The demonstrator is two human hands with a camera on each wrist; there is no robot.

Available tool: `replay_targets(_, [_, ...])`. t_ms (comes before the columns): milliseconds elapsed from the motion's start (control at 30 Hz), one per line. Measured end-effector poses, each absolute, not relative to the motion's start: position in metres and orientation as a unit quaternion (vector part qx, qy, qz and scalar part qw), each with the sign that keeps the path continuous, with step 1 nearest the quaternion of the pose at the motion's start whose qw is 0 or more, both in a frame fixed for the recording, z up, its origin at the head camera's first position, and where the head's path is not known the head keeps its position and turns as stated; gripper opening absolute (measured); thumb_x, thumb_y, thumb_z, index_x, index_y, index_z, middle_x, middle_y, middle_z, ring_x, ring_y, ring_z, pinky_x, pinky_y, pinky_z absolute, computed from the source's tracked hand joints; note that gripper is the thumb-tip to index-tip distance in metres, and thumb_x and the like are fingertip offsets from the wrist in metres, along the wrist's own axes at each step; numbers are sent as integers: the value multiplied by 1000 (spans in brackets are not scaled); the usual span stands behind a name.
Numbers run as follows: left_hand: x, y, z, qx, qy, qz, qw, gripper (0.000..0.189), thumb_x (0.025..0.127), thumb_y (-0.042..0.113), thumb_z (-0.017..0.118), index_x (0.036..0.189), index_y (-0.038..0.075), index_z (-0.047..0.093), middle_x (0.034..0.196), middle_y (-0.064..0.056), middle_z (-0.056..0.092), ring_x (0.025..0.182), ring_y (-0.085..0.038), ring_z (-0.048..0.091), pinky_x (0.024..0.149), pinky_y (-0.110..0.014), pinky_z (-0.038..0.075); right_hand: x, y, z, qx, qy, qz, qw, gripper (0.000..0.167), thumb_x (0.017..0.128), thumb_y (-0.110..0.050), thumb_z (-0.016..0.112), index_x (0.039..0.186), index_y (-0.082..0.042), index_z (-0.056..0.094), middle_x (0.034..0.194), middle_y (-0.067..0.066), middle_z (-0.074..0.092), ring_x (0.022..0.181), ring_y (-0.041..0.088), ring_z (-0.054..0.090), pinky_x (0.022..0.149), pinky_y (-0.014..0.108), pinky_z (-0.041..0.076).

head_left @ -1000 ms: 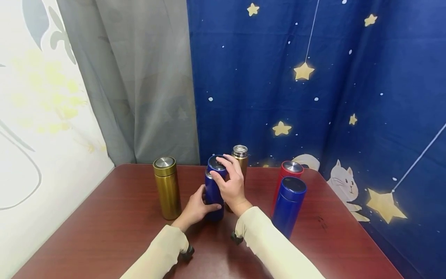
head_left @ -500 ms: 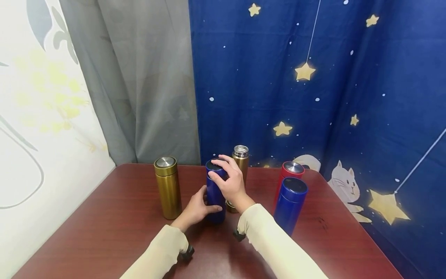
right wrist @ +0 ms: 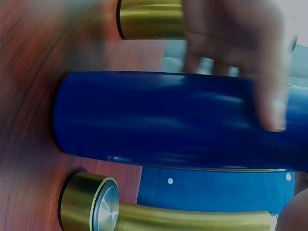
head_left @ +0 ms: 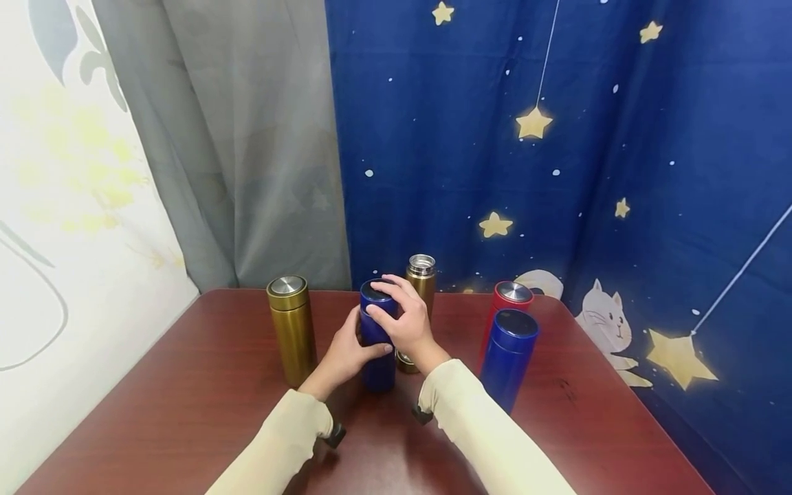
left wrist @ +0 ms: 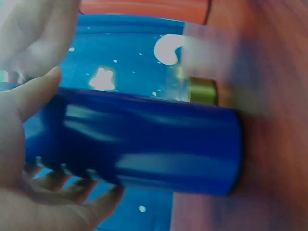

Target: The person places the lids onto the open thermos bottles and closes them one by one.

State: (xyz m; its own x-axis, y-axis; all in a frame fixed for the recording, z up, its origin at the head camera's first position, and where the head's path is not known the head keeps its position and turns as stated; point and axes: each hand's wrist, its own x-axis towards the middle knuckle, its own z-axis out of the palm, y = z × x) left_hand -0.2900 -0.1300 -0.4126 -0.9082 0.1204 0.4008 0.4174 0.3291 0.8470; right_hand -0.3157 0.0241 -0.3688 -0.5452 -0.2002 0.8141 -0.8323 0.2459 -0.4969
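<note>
A blue thermos bottle [head_left: 379, 375] stands upright on the table in front of me. My left hand [head_left: 346, 350] grips its body, thumb on the near side; in the left wrist view the fingers wrap round the bottle [left wrist: 168, 144]. With its thumb and fingers, my right hand [head_left: 410, 326] holds the blue lid [head_left: 370, 294], which sits on top of the bottle. Just behind is a gold thermos bottle [head_left: 421, 278] without a lid, its steel mouth bare. A gold lid [right wrist: 91, 202] rests on the table beside the blue bottle, partly hidden in the head view.
To the left stands a lidded gold thermos bottle [head_left: 293, 337]. On the right, another blue thermos bottle [head_left: 509, 364] stands in front of a red one [head_left: 513, 294], near my right sleeve [head_left: 489, 426]. Curtains hang behind the table [head_left: 155, 412].
The blue lid has come down from a raised, offset position, covering the steel neck that showed earlier. My left hand has slid slightly up the bottle.
</note>
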Motion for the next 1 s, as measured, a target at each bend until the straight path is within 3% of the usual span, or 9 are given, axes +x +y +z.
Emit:
replay_targets(200, [-292,-127,-401,-188,-777,-575,176,84,79,13,82,147,9,33,136,-15,52,120,-31,56,97,-46,47,-315,27,-369,375,-722,505,289,41,82,-20,68,123,-12,67,134,8,56,125,24,51,102,43,43])
replay_targets(400, [-280,-124,-385,-199,-774,-573,185,78,79,6,81,143,0,38,130,-22,56,115,-37,59,93,-48,49,-314,30,-367,371,-738,492,276,43,82,-19,67,124,-15,67,130,10,59,123,24,51,102,45,42])
replay_targets(733, [-262,-121,-365,-197,-785,-561,174,77,81,8,79,143,-3,37,133,-24,53,118,-38,56,95,-49,48,-315,34,-364,356,-771,425,312,45,83,-35,70,125,-21,67,122,4,61,113,19,48,94,42,42])
replay_targets(1000, [-262,-120,-367,-191,-792,-548,186,75,81,10,80,142,-4,39,131,-23,55,118,-36,57,96,-47,47,-313,26,-368,320,-768,421,362,46,77,-38,78,119,-22,70,109,6,59,106,22,49,87,40,42])
